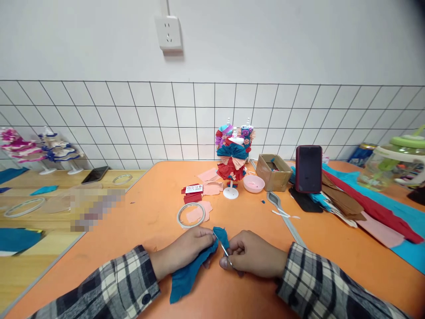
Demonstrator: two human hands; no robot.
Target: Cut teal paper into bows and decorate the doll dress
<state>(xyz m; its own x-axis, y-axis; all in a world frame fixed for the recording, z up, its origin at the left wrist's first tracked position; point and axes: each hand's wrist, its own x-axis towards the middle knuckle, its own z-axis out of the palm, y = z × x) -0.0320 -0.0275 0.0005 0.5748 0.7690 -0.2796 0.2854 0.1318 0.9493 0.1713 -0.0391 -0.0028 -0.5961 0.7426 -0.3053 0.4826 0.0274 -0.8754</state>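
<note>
Left hand (191, 243) round teal paper (190, 275), right hand (254, 252) round scissors (225, 251), orange tabletop (146, 212) below, tiled wall (139, 119) beyond.

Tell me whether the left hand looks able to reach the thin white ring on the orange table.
Probably yes: the ring lies just beyond the left hand, with nothing seen standing between them, though that hand would likely need to release its crinkled teal strip of paper or cloth first.

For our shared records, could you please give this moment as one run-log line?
left grip: teal sheet | right grip: scissors, blade across teal sheet | farther back: white ring, ruffled figure
</note>
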